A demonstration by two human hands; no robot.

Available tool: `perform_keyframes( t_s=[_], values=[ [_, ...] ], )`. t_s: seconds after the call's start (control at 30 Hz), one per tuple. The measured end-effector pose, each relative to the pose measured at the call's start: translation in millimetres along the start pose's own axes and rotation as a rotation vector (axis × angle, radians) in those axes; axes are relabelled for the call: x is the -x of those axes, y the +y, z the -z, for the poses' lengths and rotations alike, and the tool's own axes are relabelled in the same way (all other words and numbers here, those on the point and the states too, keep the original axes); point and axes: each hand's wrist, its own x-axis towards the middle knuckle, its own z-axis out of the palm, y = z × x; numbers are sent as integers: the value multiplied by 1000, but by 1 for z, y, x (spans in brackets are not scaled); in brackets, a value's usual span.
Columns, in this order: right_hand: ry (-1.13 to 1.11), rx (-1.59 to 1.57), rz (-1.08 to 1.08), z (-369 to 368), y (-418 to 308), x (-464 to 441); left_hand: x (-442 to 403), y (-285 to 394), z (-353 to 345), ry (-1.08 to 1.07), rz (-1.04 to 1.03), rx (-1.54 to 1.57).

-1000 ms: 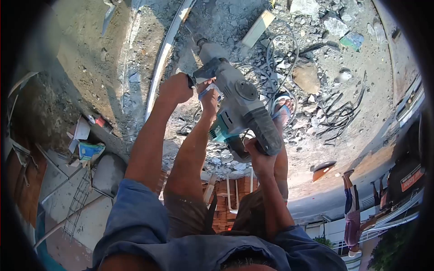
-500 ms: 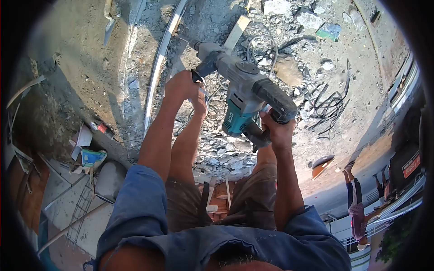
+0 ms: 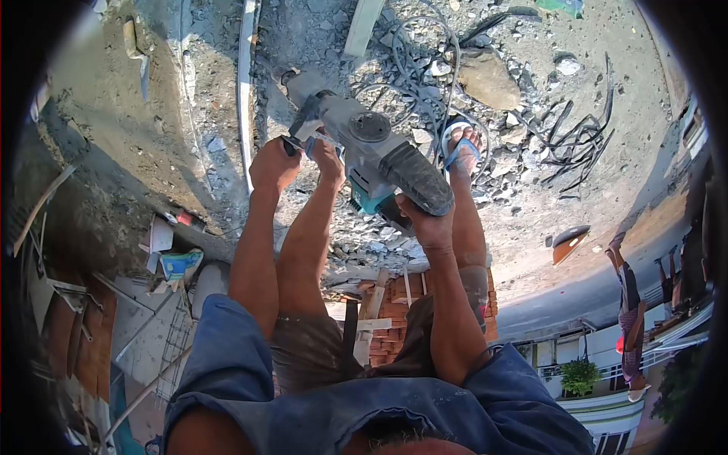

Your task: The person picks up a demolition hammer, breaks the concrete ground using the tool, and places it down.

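A teal-and-grey demolition hammer is held in front of my legs, its chuck end toward the upper left. My left hand is closed round the black side handle near the front of the tool. At the rear, my right hand grips the main handle, partly hidden beneath the dark housing. The tool's bit cannot be made out clearly against the rubble. My right foot, in a blue-strapped sandal, stands on broken concrete beside the tool.
A looped cable lies among broken concrete, near a large stone and tangled black strips. A long pale strip runs along the left. Bricks are stacked behind my legs. A person stands far right.
The demolition hammer and both hands have shifted left and closer to my body. My right foot has come into view, and the view has shifted, with the ground objects appearing higher.
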Motion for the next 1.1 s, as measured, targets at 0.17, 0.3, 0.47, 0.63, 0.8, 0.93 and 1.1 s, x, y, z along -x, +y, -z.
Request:
perform_keyframes(
  t_s=[0.17, 0.3, 0.47, 0.63, 0.8, 0.93, 1.1],
  values=[
    [29, 58, 129, 2, 7, -9, -15, -13, -13, -40, -35, -2],
    [92, 116, 179, -4, -2, -13, -22, -11, -9, -66, -33, -16],
    [156, 89, 224, -35, -42, -9, -28, -16, 15, -39, -22, -10],
    [224, 119, 207, -54, -49, -15, -45, -31, 24, -98, -55, 108],
    [245, 141, 257, -53, -34, -33, -62, -27, 23, -217, -10, 225],
    [98, 134, 184, -41, -51, -37, -66, -28, 8, -66, -99, 192],
    [139, 32, 144, -26, -81, 31, -14, -11, 20, -25, -104, 8]
  ],
)
